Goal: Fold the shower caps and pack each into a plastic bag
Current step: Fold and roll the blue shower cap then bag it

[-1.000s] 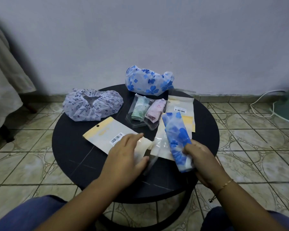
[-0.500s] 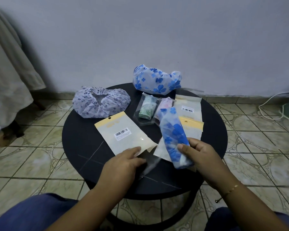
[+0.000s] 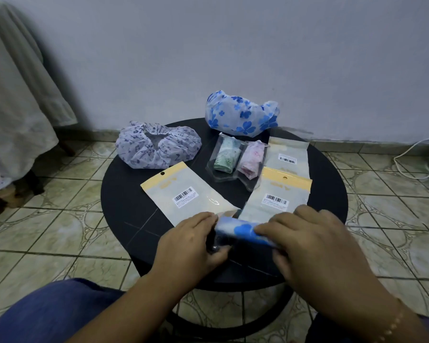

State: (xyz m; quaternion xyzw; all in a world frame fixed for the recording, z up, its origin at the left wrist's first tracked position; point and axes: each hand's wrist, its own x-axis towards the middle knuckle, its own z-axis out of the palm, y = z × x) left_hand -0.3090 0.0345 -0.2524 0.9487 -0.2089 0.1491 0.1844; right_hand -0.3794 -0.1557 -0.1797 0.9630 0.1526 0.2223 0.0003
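Both hands pinch the folded cap [image 3: 243, 230], left hand [image 3: 191, 246] and right hand [image 3: 307, 243]; I'd keep it tight, then slide into a bag [image 3: 275, 196].

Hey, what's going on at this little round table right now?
A person is packing shower caps. Both hands, the left hand and right hand, grip a folded blue-flowered cap near the front edge of the black table; a clear bag seems to be at its left end, though that part is blurred. Two unfolded caps, one purple-print and one blue-flowered, wait at the back, beside two packed caps and some empty bags.
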